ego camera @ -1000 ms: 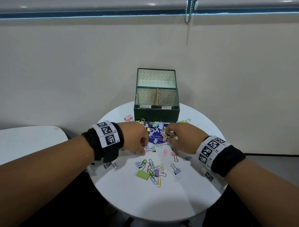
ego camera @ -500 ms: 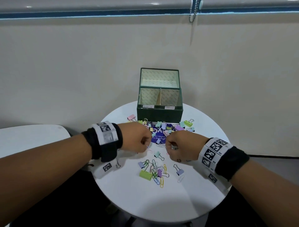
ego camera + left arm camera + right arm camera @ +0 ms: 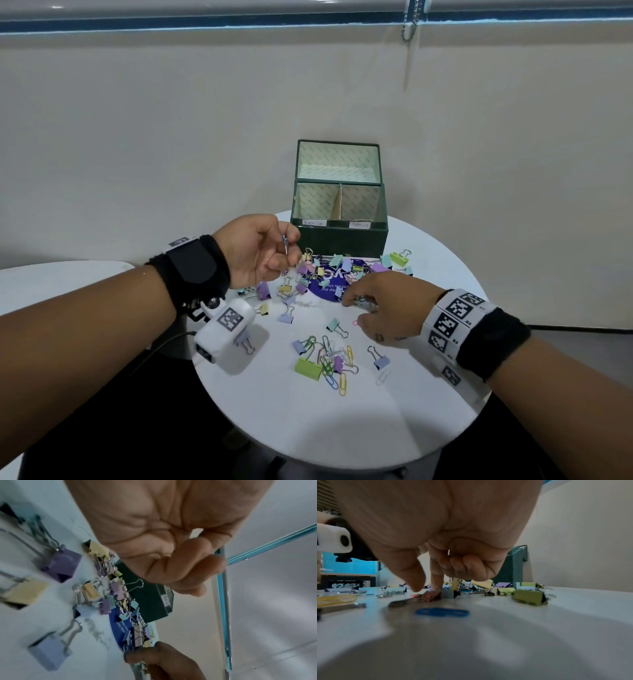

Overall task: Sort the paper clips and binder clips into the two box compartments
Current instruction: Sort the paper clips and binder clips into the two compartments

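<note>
Head view, nearest first: both forearms reach in from the near edge of the round white tabletop (image 3: 308, 428), each with a black wrist strap and tag-marked white band. Just ahead of the near middle lies a loose cluster of paper clips (image 3: 337, 368) tangled with a few binder clips; a large green binder clip (image 3: 308, 369) sits at its left, and a lilac binder clip (image 3: 380, 359) lies apart at the right, with a white paper clip (image 3: 382, 377) beside it. I cannot count the tangled clips exactly.

Further in, the right hand (image 3: 387, 308) is palm down, low over the tabletop. In the right wrist view its forefinger tip presses the surface while the thumb hangs close by and the other fingers curl under; whether it pinches anything I cannot tell. A blue paper clip (image 3: 441, 612) lies flat just before it.

The left hand (image 3: 257, 250) is raised above the left side, turned palm inward, its thumb and curled fingers pinching a small metal clip (image 3: 285, 244); which kind I cannot tell.

Beyond the hands, a dense heap of pastel binder clips (image 3: 329, 270) spreads over a blue printed sheet (image 3: 329, 291).

At the far edge stands one dark green box (image 3: 339, 240), lid up, with two compartments parted by a divider, each bearing a white label.
</note>
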